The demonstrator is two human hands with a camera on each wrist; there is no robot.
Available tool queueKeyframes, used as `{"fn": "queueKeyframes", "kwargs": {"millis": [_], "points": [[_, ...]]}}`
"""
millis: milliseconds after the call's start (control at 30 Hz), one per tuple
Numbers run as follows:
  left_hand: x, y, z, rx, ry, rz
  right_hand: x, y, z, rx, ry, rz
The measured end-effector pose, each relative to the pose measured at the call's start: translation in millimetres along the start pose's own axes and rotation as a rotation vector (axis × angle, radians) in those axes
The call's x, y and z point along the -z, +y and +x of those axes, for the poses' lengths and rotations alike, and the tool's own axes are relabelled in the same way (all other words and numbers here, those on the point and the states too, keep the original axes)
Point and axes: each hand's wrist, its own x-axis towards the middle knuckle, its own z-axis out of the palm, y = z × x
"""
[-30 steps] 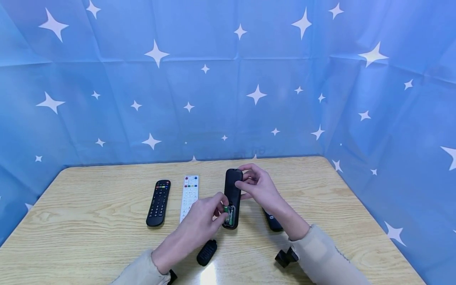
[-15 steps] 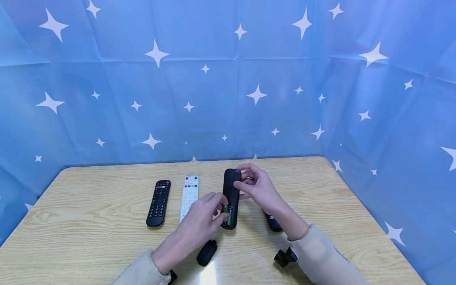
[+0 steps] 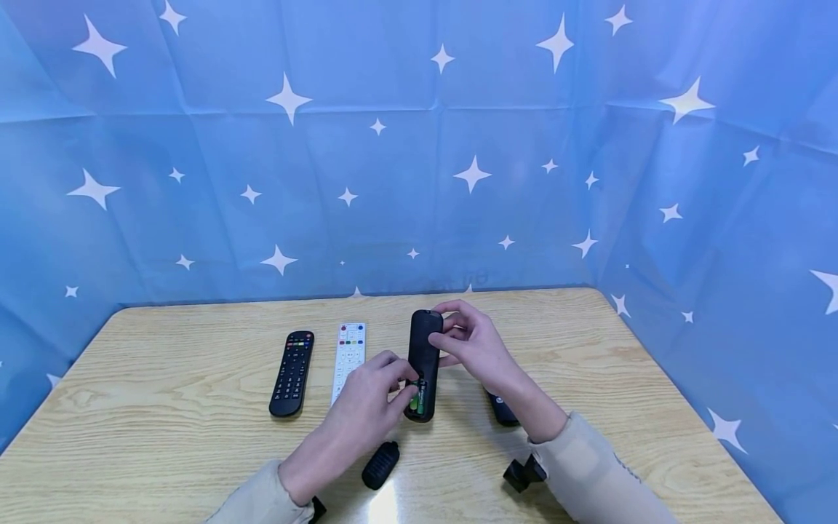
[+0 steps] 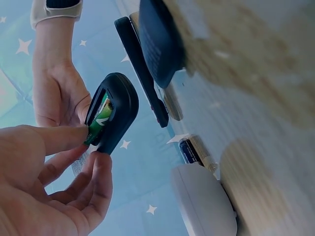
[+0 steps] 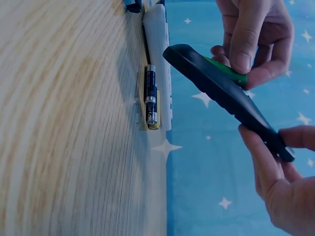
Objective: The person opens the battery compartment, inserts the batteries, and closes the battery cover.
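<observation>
Face down above the table, a black remote control (image 3: 424, 346) has its battery compartment uncovered. My right hand (image 3: 474, 342) holds it near the far end, thumb on the back and fingers along the edge. With thumb and forefinger, my left hand (image 3: 373, 393) pinches a green battery (image 5: 222, 68) at the compartment. In the right wrist view, one end of that battery stands proud of the remote. Another green battery (image 3: 421, 397) shows in the compartment in the head view. A ridged black battery cover (image 3: 380, 465) lies on the table below the left hand.
Left of the hands lie another black remote (image 3: 292, 375) and a white remote (image 3: 348, 356), partly hidden by the left hand. A further dark remote (image 3: 503, 410) sits under the right forearm. Dark blue batteries (image 5: 150, 83) rest beside the white remote. A starred blue curtain (image 3: 393, 182) backs the table.
The black remote has shifted slightly left and turned a little. My left fingers stay at the compartment, and the pinched green battery has tipped lower into it.
</observation>
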Motion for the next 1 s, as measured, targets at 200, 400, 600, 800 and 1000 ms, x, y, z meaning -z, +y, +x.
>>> {"fn": "queueKeyframes", "kwargs": {"millis": [200,400,600,800,1000], "points": [[-0.1,0.1,0.6,0.023,0.015,-0.008,0.8,0.9,0.4,0.004,-0.01,-0.003],[1.9,-0.3,3.0,0.107,-0.01,-0.12,1.3,-0.2,0.3,0.018,-0.015,0.007],[5.3,-2.0,4.4,0.223,-0.08,-0.312,2.1,-1.5,0.1,0.03,-0.023,0.02],[7.8,-4.0,4.7,0.285,-0.155,-0.379,2.4,-2.6,-0.1,0.033,-0.032,0.024],[8.1,-5.8,5.8,0.341,-0.201,-0.474,1.4,-3.8,-0.2,0.04,-0.032,0.022]]}}
